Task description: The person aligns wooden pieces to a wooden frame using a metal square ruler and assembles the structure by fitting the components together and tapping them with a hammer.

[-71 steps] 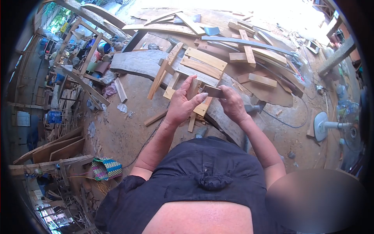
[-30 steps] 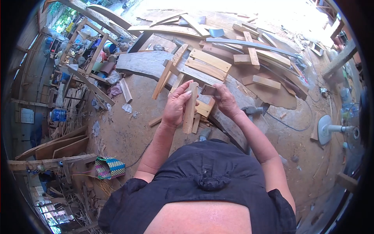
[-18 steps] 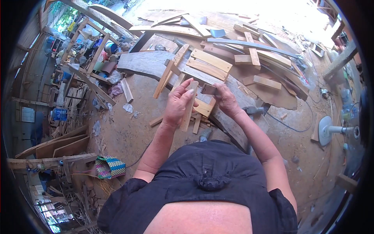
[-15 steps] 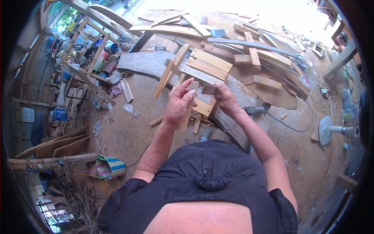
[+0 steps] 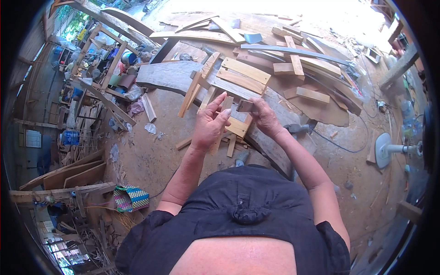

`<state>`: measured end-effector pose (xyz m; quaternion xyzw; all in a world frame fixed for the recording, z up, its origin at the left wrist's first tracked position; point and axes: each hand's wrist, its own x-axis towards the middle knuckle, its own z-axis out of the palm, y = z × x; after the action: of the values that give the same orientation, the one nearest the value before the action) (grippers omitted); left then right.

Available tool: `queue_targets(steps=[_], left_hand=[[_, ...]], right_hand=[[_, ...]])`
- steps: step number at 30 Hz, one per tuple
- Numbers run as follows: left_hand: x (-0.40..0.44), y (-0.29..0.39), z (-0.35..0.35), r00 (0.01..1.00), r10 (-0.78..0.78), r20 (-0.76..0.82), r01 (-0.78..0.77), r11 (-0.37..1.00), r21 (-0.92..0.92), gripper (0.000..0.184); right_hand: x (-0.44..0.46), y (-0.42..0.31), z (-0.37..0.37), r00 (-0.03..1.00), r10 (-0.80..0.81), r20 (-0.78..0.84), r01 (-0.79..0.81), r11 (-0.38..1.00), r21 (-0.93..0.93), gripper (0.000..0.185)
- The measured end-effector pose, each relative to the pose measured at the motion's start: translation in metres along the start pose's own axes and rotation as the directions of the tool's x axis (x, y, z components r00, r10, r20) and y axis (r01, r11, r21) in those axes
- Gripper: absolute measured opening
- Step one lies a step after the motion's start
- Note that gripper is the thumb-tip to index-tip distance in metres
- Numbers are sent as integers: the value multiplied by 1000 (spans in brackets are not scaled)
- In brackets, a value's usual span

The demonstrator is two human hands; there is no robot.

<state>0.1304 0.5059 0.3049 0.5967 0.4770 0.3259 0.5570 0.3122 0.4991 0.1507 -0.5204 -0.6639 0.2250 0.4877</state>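
My left hand [image 5: 210, 127] is closed around a narrow wooden strip [image 5: 228, 101], with the thumb and fingertips near its upper end. Just to the right, my right hand [image 5: 266, 119] pinches a small dark brown rectangular piece [image 5: 245, 106]. A thin light line shows between this piece and the strip; whether they touch I cannot tell. Beyond both hands, joined pale slats [image 5: 245, 75] rest on a thick grey wooden slab [image 5: 167, 75]. Another pale wooden part [image 5: 238, 127] lies below the hands, partly covered by them.
Loose boards [image 5: 311, 95] are piled at the right of the slab. A grey tool [image 5: 298, 129] lies near my right forearm, and a dark cable [image 5: 346, 149] crosses the floor. At left stand cluttered shelves and a woven basket [image 5: 133, 198]. A white stand base [image 5: 382, 151] is at far right.
The view has shifted slightly. Both hands keep nearly the same place and the same grip; the brown piece has moved very little.
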Motion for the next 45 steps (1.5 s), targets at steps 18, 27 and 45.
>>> queue_targets(steps=[18,27,45], left_hand=[[6,0,2,999,-26,32,27,999,-45,47],[8,0,4,1000,-11,-4,11,1000,-7,47],[16,-17,-14,998,-39,-54,29,984,-178,43]], right_hand=[[0,8,3,1000,-7,-8,8,1000,25,48],[1,9,5,1000,-8,-23,8,999,31,44],[10,-25,-29,993,-85,83,99,977,-191,56]])
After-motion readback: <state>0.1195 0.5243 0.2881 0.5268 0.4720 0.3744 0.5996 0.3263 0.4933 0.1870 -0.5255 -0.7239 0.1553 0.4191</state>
